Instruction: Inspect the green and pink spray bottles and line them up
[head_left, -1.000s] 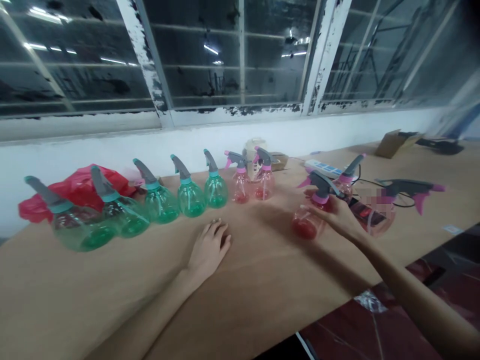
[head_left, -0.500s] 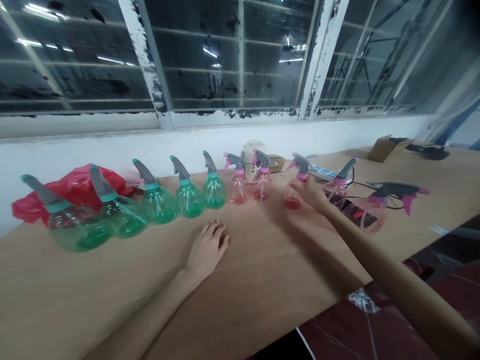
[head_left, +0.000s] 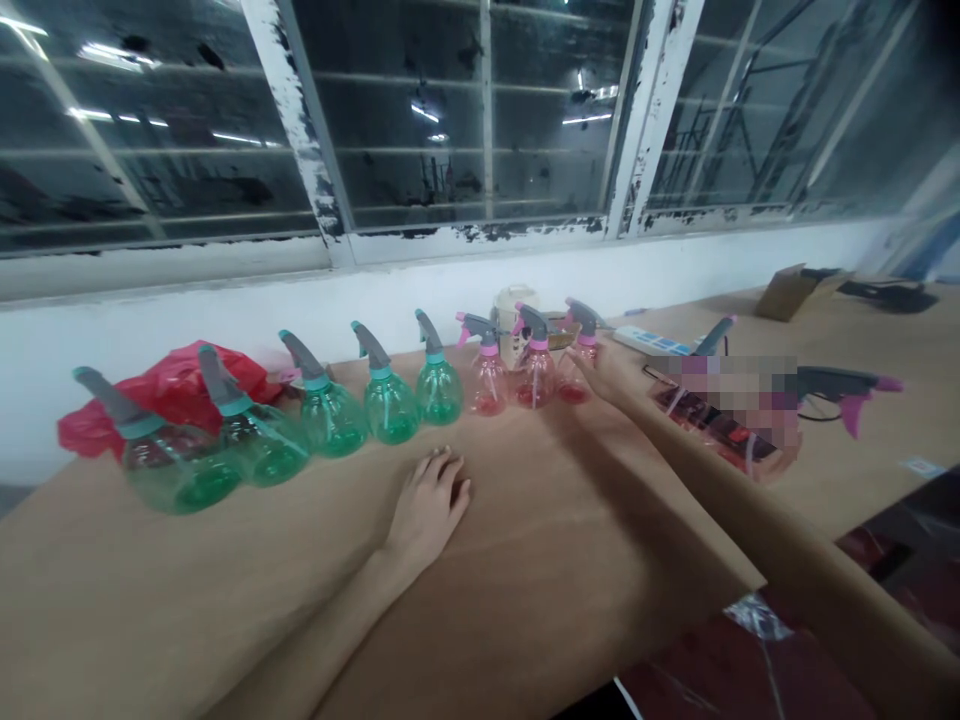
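Note:
My right hand (head_left: 602, 372) grips a pink spray bottle (head_left: 575, 388) around its neck and upper side. This bottle stands beside a second pink spray bottle (head_left: 535, 378), and a third pink one (head_left: 488, 382) is further left. Several green spray bottles carry the line on to the left, the nearest of them a green spray bottle (head_left: 439, 388). My left hand (head_left: 431, 505) rests on the table in front of the green ones, fingers loosely spread, with nothing in it. Right of my right arm, another pink spray bottle (head_left: 757, 450) is partly blurred out.
A red plastic bag (head_left: 180, 385) lies behind the green bottles. Against the wall are a whitish container (head_left: 516, 300) and a power strip (head_left: 651, 340). A cardboard box (head_left: 787, 292) stands far right. The wooden table (head_left: 510, 560) ends at the front right, above a dark red floor.
My right hand has moved the pink bottle left, closing the gap to the other two pink ones. My left hand stays on the table. The view has shifted slightly.

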